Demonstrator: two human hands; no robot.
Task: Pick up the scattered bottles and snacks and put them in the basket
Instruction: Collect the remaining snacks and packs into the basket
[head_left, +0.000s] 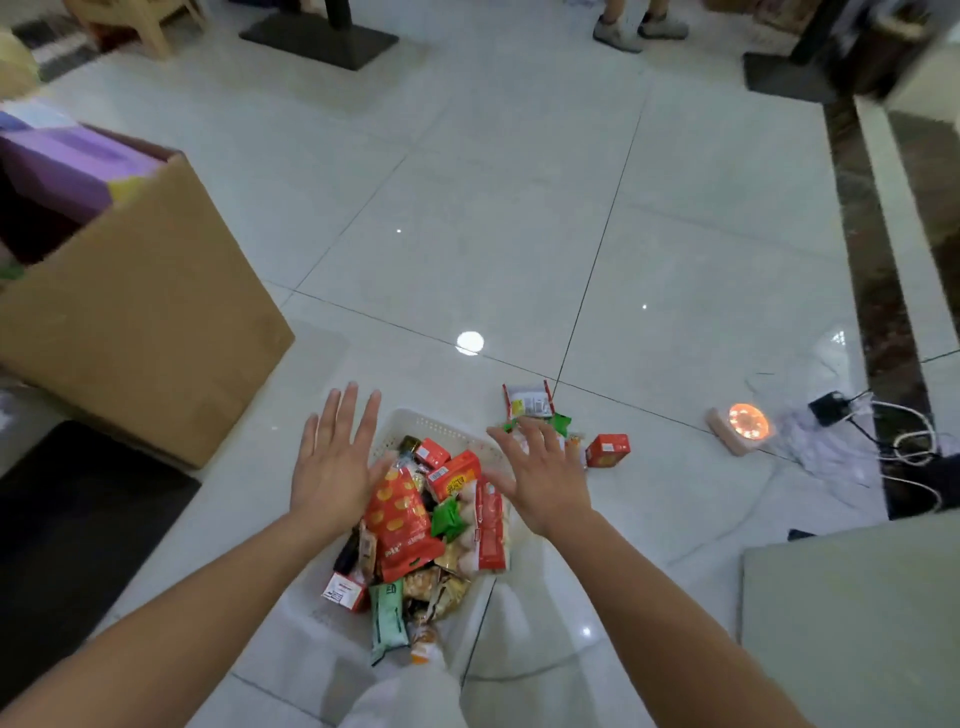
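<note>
A white plastic basket (415, 423) stands on the tiled floor, heaped with snack packs; a big red bag (402, 525) lies on top and a dark bottle (409, 445) shows at the far end. On the floor to its right lie a grey-and-red packet (527, 400), a green packet (561, 422) and a small red box (608, 450). My left hand (332, 462) hovers over the basket's left edge, fingers spread, holding nothing. My right hand (543, 473) hovers over the right edge, also spread and empty, close to the green packet.
A large cardboard box (140, 322) with purple items stands at the left, a dark mat (78, 525) below it. At the right are a glowing orange lamp (748, 422), cables (904, 441) and a grey surface (852, 623). A person's feet (639, 26) are at the far top.
</note>
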